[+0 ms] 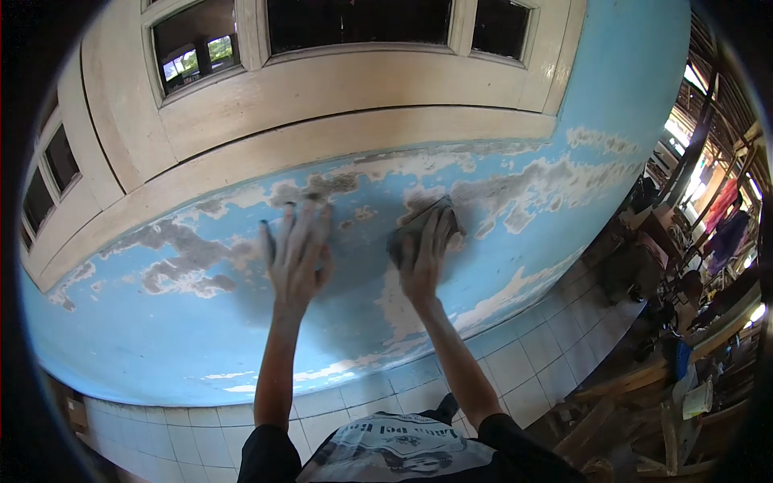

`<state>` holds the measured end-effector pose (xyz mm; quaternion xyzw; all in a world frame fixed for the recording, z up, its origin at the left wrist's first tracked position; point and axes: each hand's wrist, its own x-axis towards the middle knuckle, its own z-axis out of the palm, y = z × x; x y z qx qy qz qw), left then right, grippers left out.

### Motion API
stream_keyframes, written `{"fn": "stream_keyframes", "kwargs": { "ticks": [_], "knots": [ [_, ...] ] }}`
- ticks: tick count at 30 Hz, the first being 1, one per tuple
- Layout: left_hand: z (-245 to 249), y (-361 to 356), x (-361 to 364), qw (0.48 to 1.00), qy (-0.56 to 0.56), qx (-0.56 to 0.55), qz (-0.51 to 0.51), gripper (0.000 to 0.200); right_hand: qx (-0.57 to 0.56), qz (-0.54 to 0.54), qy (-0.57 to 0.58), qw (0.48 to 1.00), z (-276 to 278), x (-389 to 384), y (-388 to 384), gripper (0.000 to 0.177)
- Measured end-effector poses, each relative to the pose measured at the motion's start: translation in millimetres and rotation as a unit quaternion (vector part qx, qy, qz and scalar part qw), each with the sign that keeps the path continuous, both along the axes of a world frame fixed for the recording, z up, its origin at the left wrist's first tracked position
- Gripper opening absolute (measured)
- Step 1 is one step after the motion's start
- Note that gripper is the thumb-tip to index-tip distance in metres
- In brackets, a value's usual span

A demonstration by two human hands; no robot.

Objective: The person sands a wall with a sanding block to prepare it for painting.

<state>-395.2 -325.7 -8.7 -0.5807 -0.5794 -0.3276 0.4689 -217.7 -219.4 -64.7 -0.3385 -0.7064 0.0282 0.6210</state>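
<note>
My right hand [422, 266] presses a dark sheet of sandpaper [419, 220] flat against a blue wall [523, 233] whose paint is peeling in grey and white patches. My left hand [296, 256] lies flat on the same wall a little to the left, fingers spread, holding nothing. Both arms reach up and forward from my body, which shows at the bottom in a dark printed shirt.
A cream wooden window frame [338, 88] with dark panes runs above the wall. White floor tiles [515, 366] lie below it. Wooden furniture and clutter [668, 378] fill the right side, with bright openings and hanging clothes beyond.
</note>
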Motion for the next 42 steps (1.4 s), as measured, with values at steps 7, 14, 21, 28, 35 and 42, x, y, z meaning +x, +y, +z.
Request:
{"fn": "stream_keyframes", "kwargs": {
  "ticks": [7, 14, 21, 28, 35, 42],
  "knots": [
    [5.5, -3.2, -24.1, 0.996, 0.029, 0.020, 0.080, 0.046, 0.097, 0.012, -0.180, 0.979, -29.2, -14.5, 7.4, 0.069],
    [3.7, -2.0, -22.1, 0.995, 0.039, 0.028, 0.087, 0.046, -0.062, -0.017, 0.117, 0.991, -12.1, 5.2, 12.7, 0.075],
    [3.4, -0.7, -23.1, 0.995, 0.041, 0.040, 0.076, 0.046, -0.121, -0.021, 0.194, 0.973, -5.7, 23.3, 33.9, 0.080],
    [5.8, -2.6, -22.3, 0.996, 0.048, 0.032, 0.071, 0.045, 0.007, -0.054, -0.031, 0.998, -1.6, 29.4, 18.2, 0.074],
    [4.9, -0.1, -21.2, 0.996, 0.046, 0.040, 0.065, 0.047, 0.014, -0.052, -0.051, 0.997, 2.0, 19.0, 5.5, 0.066],
    [5.0, -2.0, -20.8, 0.996, 0.054, 0.038, 0.066, 0.047, -0.053, -0.062, 0.053, 0.995, 1.0, 21.5, 33.1, 0.075]
  ]
}}
